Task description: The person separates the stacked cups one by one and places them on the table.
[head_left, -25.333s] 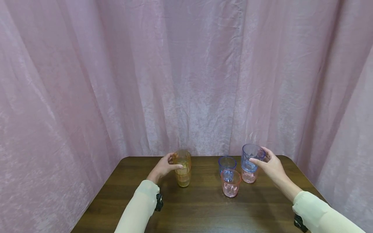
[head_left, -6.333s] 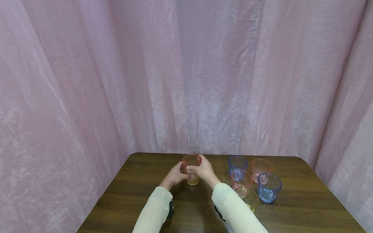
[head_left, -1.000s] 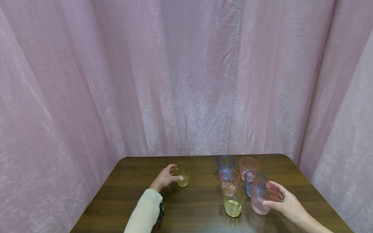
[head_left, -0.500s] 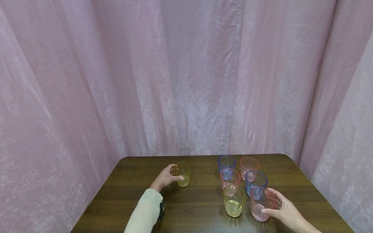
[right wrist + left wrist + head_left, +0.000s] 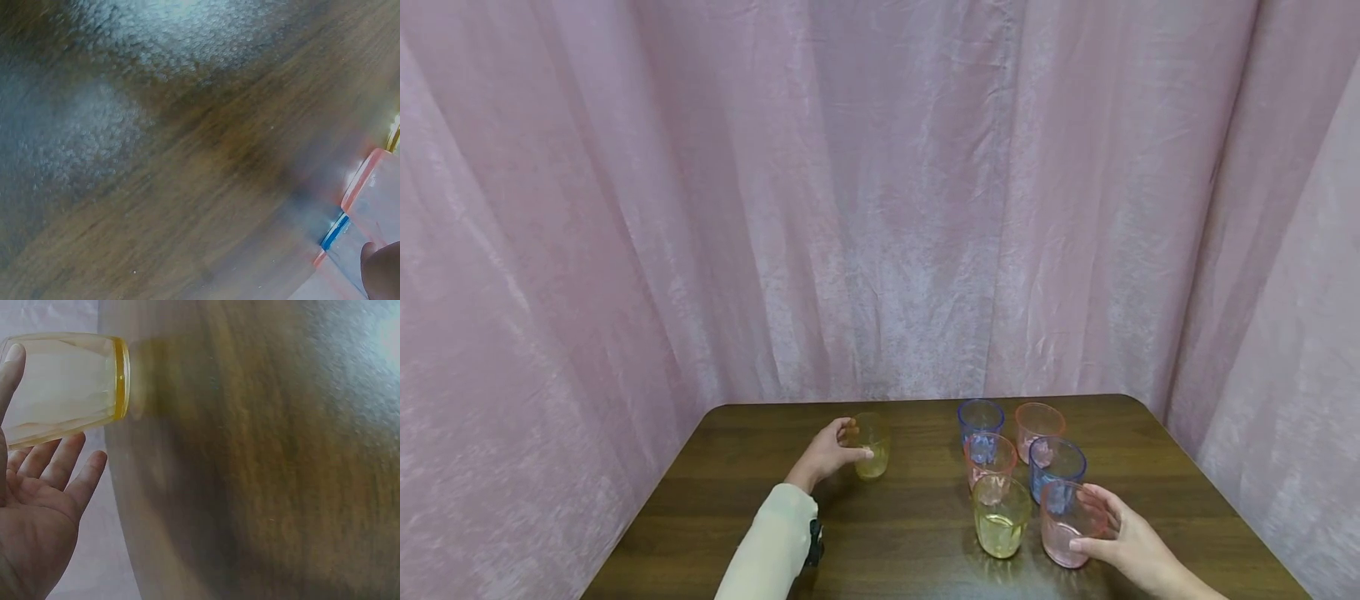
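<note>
In the head view my left hand [image 5: 829, 454] holds an upright yellow glass [image 5: 872, 462] on the table's left half, thumb on the near side. The left wrist view has this yellow glass [image 5: 69, 384] sideways between thumb and fingers, its base close to the wood. On the right, my right hand [image 5: 1129, 537] grips a pink glass [image 5: 1060, 542] at the front of a cluster, thumb in front and fingers behind. The right wrist view catches only my thumb [image 5: 382, 269] over the edge of the pink glass [image 5: 369, 181].
Beside the held pink glass stands a second yellow glass [image 5: 1000, 529]. Behind are two pink glasses, one nearer [image 5: 991, 462] and one at the back [image 5: 1040, 429], and two blue glasses, nearer [image 5: 1057, 471] and farther [image 5: 981, 421]. A pink curtain [image 5: 880, 208] hangs behind the brown table [image 5: 880, 550].
Earlier both hands held a pink glass stacked over a yellow one. Since then my right hand has brought the pink glass right and lowered it beside the yellow glass. My left hand stays put.
</note>
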A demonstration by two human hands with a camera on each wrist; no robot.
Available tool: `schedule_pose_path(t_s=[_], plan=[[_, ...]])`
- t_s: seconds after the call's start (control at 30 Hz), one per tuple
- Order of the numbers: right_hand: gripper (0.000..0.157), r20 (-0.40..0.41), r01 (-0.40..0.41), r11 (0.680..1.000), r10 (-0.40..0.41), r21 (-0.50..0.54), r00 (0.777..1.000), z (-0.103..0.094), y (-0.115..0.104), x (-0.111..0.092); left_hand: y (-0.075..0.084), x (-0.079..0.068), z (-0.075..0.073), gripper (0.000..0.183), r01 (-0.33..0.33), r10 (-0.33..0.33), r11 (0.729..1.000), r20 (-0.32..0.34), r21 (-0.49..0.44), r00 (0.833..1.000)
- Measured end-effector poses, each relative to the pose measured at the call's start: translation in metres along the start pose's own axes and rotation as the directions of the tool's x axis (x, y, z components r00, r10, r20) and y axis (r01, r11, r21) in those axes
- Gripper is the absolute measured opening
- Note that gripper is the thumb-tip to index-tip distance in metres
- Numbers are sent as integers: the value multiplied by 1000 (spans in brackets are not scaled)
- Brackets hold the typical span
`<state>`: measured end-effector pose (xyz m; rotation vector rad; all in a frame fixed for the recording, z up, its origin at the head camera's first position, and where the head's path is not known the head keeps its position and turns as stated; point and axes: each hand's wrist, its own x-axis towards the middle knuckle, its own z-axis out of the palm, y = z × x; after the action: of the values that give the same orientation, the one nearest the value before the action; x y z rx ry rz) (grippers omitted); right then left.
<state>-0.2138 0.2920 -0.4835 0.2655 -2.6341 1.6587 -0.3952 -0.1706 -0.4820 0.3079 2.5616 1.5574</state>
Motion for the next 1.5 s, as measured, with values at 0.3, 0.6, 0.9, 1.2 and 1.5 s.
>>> schedule_pose_path(t_s=[0.3, 0.6, 0.9, 1.2, 1.5], plan=[[84, -4, -1, 1000, 1, -25, 1000, 0, 2, 0, 15, 2, 8, 80, -79, 80, 997, 33, -23, 996], [84, -10, 5, 999, -5, -46, 1000, 1, 3, 0, 25, 3, 22, 78, -113, 115, 993, 74, -34, 991], [82, -16, 5, 1000, -5, -19, 1000, 1, 4, -1, 37, 1, 43, 77, -139, 144, 989, 120, -47, 982], [81, -6, -5, 1000, 5, -3, 1000, 1, 6, 0, 38, 0, 58, 78, -117, 123, 992, 157, -43, 980], [81, 6, -18, 1000, 18, -15, 1000, 1, 6, -1, 37, -5, 68, 81, -121, 125, 992, 183, -32, 975]])
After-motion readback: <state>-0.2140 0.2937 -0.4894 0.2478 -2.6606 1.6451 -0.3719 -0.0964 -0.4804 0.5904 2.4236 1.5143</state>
